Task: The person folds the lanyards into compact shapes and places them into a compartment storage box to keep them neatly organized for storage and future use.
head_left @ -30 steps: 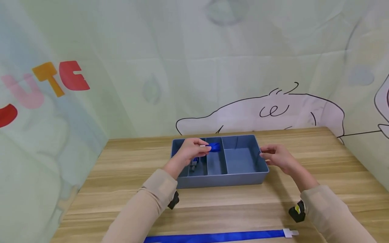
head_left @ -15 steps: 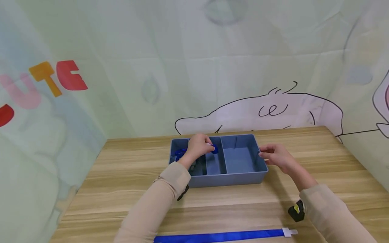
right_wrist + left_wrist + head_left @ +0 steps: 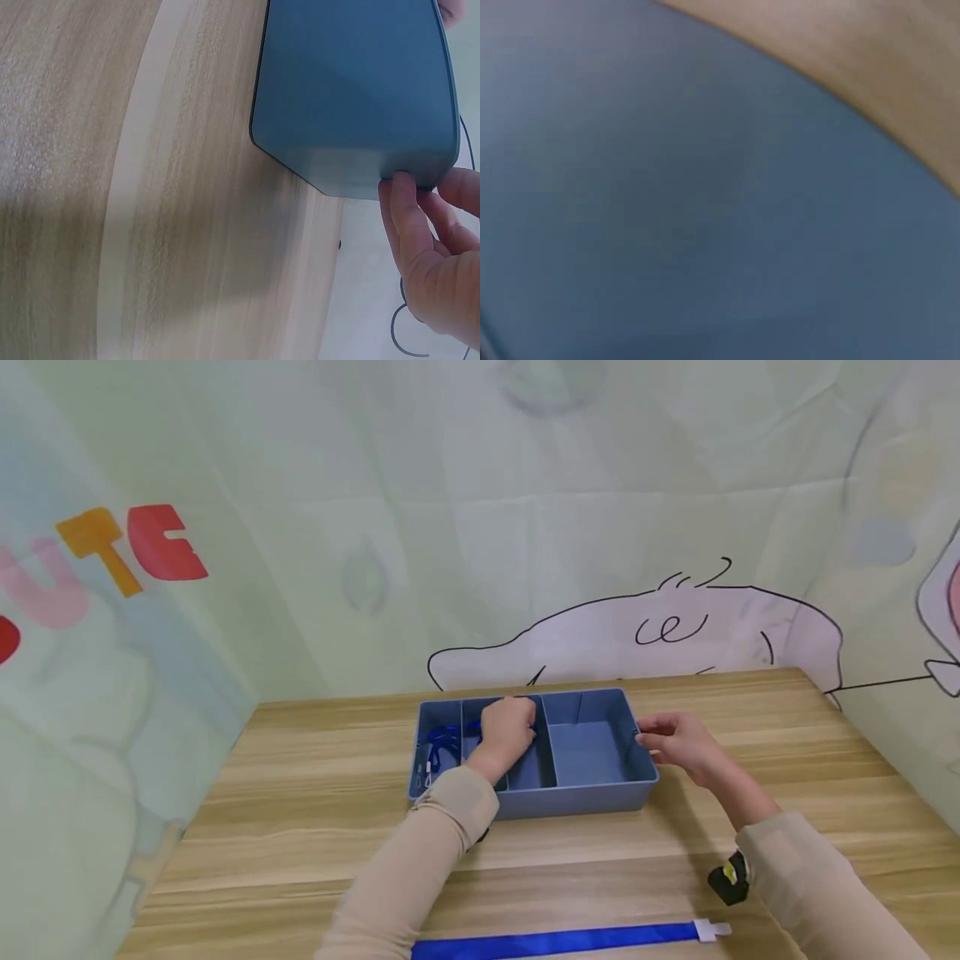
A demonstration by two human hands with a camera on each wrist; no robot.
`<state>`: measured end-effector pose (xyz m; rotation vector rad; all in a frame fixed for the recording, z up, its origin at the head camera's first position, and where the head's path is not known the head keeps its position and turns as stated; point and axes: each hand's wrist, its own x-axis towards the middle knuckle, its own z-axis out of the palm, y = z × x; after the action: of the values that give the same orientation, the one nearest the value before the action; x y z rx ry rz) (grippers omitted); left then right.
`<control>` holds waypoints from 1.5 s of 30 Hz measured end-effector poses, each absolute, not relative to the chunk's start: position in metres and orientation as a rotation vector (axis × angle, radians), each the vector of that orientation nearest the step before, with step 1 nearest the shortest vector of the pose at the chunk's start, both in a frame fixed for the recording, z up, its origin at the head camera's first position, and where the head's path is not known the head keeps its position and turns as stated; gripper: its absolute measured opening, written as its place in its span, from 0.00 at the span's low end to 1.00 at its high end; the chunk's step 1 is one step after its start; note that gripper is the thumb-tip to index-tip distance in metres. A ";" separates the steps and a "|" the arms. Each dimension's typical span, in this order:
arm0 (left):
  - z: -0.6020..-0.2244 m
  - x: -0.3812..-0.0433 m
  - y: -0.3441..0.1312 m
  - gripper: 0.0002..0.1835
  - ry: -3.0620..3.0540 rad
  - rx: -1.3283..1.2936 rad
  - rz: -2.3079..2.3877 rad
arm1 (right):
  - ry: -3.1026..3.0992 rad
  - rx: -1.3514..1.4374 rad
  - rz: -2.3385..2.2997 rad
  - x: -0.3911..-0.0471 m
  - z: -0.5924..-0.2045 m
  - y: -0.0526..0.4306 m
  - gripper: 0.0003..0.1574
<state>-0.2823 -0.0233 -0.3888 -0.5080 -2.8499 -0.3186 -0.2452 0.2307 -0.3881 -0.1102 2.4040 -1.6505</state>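
Observation:
A grey-blue divided storage box [image 3: 570, 800] stands at the back of the wooden table. My left hand [image 3: 508, 731] reaches down into its middle compartments, fingers curled. A sliver of blue shows at the fingertips; the folded blue lanyard they pinch is mostly hidden. Bunched blue cords [image 3: 442, 739] with pale clips lie in the leftmost compartment. My right hand [image 3: 678, 743] touches the box's right end at the rim; in the right wrist view its nearly straight fingers [image 3: 405, 199] rest against the outer wall. The left wrist view shows only blurred blue-grey plastic and tan.
A flat blue strap [image 3: 562, 941] with a white plastic end lies along the table's front. A printed cloth backdrop [image 3: 360, 610] rises behind the table [image 3: 315, 827]. Small black wrist devices [image 3: 729, 878] sit at the cuffs.
My left hand has moved right and down into the box with the folded blue lanyard, uncovering the blue cords at the left. My right hand has stayed at the box's right end.

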 end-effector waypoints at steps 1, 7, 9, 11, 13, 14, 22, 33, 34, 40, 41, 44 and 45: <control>-0.391 -0.281 -0.022 0.21 -2.839 -0.518 -0.277 | 2.399 -0.107 -1.659 -0.245 -0.388 0.231 0.24; -0.400 -0.277 -0.018 0.20 -2.890 -0.611 -0.031 | 2.375 -0.096 -1.698 -0.241 -0.388 0.234 0.24; -0.400 -0.277 -0.017 0.18 -2.943 -0.646 0.010 | 2.378 -0.095 -1.698 -0.241 -0.388 0.236 0.24; -0.401 -0.277 -0.016 0.18 -2.981 -0.681 0.022 | 2.379 -0.091 -1.694 -0.240 -0.388 0.237 0.24; -0.401 -0.277 -0.017 0.18 -2.996 -0.703 -0.006 | 2.383 -0.091 -1.682 -0.239 -0.388 0.237 0.25; -0.401 -0.277 -0.017 0.19 -2.999 -0.711 -0.020 | 2.383 -0.087 -1.678 -0.239 -0.387 0.237 0.25; -0.389 -0.269 -0.022 0.14 -2.930 -0.745 -0.044 | 2.376 -0.067 -1.683 -0.239 -0.388 0.238 0.26; -0.357 -0.235 -0.077 0.05 -2.540 -1.124 -0.303 | 2.363 -0.209 -1.617 -0.234 -0.400 0.243 0.31; -0.353 -0.229 -0.087 0.05 -2.535 -1.192 -0.350 | 2.344 -0.226 -1.613 -0.232 -0.400 0.245 0.32; -0.334 -0.194 -0.140 0.03 -2.835 -1.519 -0.713 | 2.322 -0.340 -1.529 -0.218 -0.396 0.265 0.32; -0.334 -0.188 -0.146 0.03 -2.925 -1.542 -0.751 | 2.331 -0.372 -1.503 -0.214 -0.395 0.270 0.30; -0.342 -0.170 -0.162 0.03 -3.182 -1.571 -0.699 | 2.333 -0.505 -1.419 -0.200 -0.398 0.282 0.22; -0.347 -0.164 -0.167 0.04 -3.249 -1.567 -0.664 | 2.331 -0.566 -1.386 -0.195 -0.400 0.286 0.18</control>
<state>-0.1644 -0.1668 -0.3474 -1.5672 -3.2489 -0.6640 -0.1955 0.2856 -0.4004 -0.5665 2.3306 -1.3856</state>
